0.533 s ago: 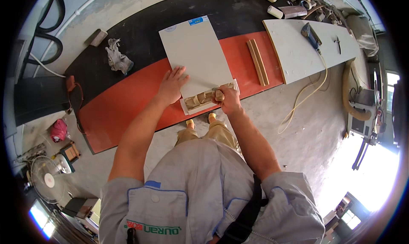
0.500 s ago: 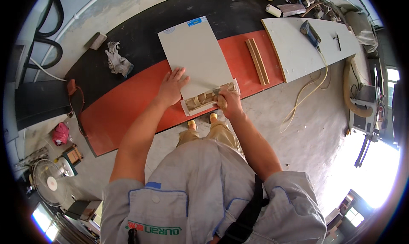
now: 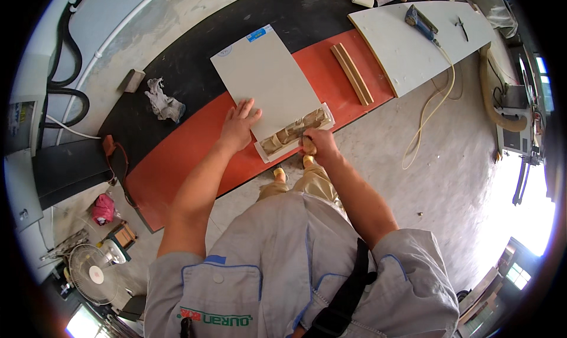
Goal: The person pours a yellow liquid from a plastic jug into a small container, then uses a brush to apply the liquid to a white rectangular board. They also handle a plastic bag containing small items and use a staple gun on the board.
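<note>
A pale grey rectangular panel (image 3: 266, 81) with blue and white stickers at its far end lies on the red bench cover. Its near end is a pale frame around brown, torn, cardboard-like filling (image 3: 287, 136). My left hand (image 3: 238, 127) rests flat on the panel's left edge, fingers spread. My right hand (image 3: 322, 144) is closed around a wooden-handled tool (image 3: 309, 145) at the near right of the filling. The tool's blade is hard to make out against the brown material.
Right of the panel lie wooden strips (image 3: 352, 73). Further right, a white board (image 3: 425, 49) carries a corded blue power tool (image 3: 418, 20) and a small black tool (image 3: 462, 28). At the left are grey gloves (image 3: 164, 100) and a block (image 3: 132, 80). A fan (image 3: 94, 273) stands lower left.
The whole view has shifted and turned slightly. My right hand and the tool have drawn back a little toward me at the filling. The left hand stays on the panel.
</note>
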### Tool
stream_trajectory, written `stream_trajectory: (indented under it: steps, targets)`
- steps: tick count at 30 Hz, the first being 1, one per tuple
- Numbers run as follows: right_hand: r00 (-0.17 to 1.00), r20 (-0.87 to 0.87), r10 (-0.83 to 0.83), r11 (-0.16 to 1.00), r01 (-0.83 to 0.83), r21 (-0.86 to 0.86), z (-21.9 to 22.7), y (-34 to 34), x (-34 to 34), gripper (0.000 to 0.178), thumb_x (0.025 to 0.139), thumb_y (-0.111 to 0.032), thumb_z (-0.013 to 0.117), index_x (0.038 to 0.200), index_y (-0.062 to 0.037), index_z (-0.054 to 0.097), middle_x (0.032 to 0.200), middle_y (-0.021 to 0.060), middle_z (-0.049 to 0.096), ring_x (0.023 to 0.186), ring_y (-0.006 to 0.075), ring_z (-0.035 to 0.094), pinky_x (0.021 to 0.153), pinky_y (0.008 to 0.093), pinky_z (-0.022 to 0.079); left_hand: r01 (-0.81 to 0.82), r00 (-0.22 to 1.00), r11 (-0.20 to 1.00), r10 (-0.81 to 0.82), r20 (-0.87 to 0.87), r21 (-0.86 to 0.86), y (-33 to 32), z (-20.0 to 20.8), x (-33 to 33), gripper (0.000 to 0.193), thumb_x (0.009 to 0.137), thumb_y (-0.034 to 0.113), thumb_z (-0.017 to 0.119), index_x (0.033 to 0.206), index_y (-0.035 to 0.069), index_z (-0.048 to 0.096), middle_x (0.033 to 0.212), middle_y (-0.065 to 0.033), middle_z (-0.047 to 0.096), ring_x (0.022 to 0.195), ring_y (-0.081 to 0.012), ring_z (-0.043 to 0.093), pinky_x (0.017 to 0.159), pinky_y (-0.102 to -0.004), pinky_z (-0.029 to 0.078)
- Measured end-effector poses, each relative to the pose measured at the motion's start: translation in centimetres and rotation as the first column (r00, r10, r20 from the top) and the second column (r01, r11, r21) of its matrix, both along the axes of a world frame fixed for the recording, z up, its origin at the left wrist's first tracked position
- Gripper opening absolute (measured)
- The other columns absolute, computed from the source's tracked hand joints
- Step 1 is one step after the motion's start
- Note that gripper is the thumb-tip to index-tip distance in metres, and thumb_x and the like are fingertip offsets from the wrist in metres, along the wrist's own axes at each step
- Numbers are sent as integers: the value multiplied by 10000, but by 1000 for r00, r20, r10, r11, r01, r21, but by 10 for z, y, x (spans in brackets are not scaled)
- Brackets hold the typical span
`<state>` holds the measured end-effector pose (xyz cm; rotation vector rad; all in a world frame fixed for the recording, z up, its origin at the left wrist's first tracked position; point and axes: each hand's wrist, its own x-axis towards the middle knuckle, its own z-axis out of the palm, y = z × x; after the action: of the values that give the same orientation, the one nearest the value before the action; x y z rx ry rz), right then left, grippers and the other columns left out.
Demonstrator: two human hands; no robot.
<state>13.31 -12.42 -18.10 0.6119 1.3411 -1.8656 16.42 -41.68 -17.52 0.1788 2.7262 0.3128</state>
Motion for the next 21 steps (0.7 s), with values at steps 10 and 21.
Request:
stream_trajectory:
  steps: [10,21]
  targets:
    - [724,-588,361,929,-228,291,-39,-34,40,96,899,-38,645,820,7,675,800,79,667,717,167,671,580,348,533,11,1000,998,-9,-28,56,-1,-1,2,744,848,-123,489,1533,164,526,1736,-111,219,1617,-296,161,1297,-497,193]
    - [580,-544,607,772,-267,577,-19,-71,63,93,877,-50,640,829,8,695,794,102,683,701,210,675,621,367,530,54,998,998,-54,-30,11,-8,-11,0,748,880,-93,503,1572,190,480,1744,-116,190,1615,-307,167,1288,-516,210]
